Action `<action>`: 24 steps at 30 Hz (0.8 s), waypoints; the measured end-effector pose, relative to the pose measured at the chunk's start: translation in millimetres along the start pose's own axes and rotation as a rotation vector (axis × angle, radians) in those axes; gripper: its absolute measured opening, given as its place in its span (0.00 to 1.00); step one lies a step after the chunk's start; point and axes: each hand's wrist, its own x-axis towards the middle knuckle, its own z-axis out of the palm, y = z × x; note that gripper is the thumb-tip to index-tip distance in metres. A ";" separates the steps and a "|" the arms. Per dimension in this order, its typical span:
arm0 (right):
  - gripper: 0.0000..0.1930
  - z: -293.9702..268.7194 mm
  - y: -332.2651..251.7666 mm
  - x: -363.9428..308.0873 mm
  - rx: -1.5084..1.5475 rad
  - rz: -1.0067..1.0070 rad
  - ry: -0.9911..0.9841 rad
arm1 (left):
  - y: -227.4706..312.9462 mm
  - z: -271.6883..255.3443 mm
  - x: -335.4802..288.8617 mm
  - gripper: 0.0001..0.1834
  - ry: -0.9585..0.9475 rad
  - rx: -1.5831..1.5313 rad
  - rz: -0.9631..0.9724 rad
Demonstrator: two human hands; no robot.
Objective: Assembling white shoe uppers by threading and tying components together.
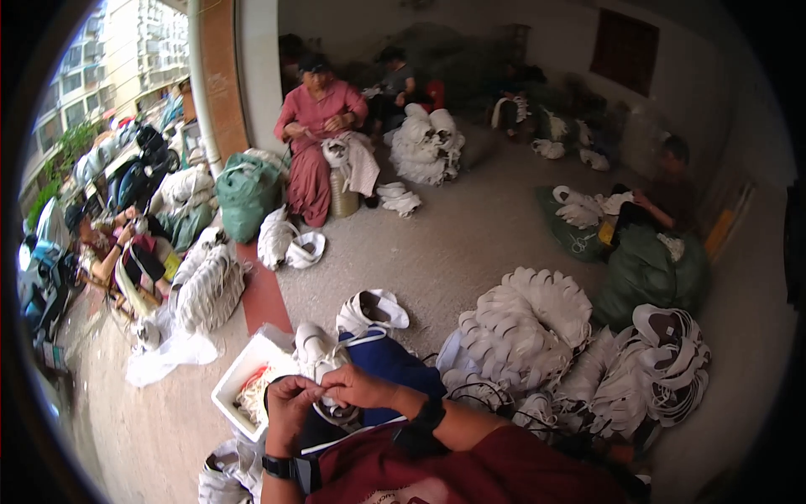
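My left hand (292, 407) and my right hand (363, 390) meet fingertip to fingertip, both pinched closed, just above a white shoe (313, 345) on my lap. Whatever thin thing their fingers hold is too small to make out. The shoe's toe points away from me, and part of it is hidden behind my hands. Under it and to its right, a dark blue cloth (395, 370) covers my legs. Beside my left hand stands a white foam box (225, 395) with a tangle of white and red laces (252, 400) inside.
Large heaps of white shoe uppers (525, 323) lie to my right, with a green sack (655, 273) behind. Another white shoe (372, 311) sits beyond my knees. Seated people work ahead, one in pink (323, 113), and at left (105, 252). White plastic sheeting (172, 357) lies at left.
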 end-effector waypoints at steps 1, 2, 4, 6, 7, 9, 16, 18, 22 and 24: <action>0.06 -2.7 -2.7 -0.5 -0.050 0.008 0.020 | -1.2 -1.8 3.1 0.02 -0.003 0.085 0.017; 0.06 -6.4 -1.6 -2.4 -0.075 0.041 0.025 | -4.4 -0.7 6.7 0.03 -0.023 0.059 0.045; 0.06 -13.6 -4.9 -3.7 -0.134 0.065 0.019 | -8.5 1.7 12.7 0.03 -0.041 0.073 0.104; 0.07 -21.7 5.3 -2.0 -0.162 0.095 0.102 | -24.0 7.6 25.9 0.04 -0.003 0.021 0.065; 0.08 -26.8 11.8 0.9 -0.262 0.044 0.141 | -33.0 9.7 28.4 0.06 0.048 0.165 0.073; 0.08 -37.6 18.6 7.8 -0.235 0.047 0.259 | -47.0 9.2 30.4 0.11 0.000 0.773 0.375; 0.02 -31.6 -147.9 20.5 0.248 -0.701 0.442 | -114.2 -13.7 24.6 0.18 -0.125 1.083 0.488; 0.07 -36.0 -203.0 7.7 0.183 -0.950 0.398 | -110.7 -14.3 20.9 0.17 -0.096 1.119 0.501; 0.10 -49.5 -219.2 -6.6 0.051 -1.018 0.292 | -111.9 -12.1 24.6 0.15 -0.051 0.950 0.564; 0.11 -45.2 -219.2 -8.0 -0.120 -1.018 0.340 | -118.7 -14.8 25.0 0.12 0.150 0.563 0.209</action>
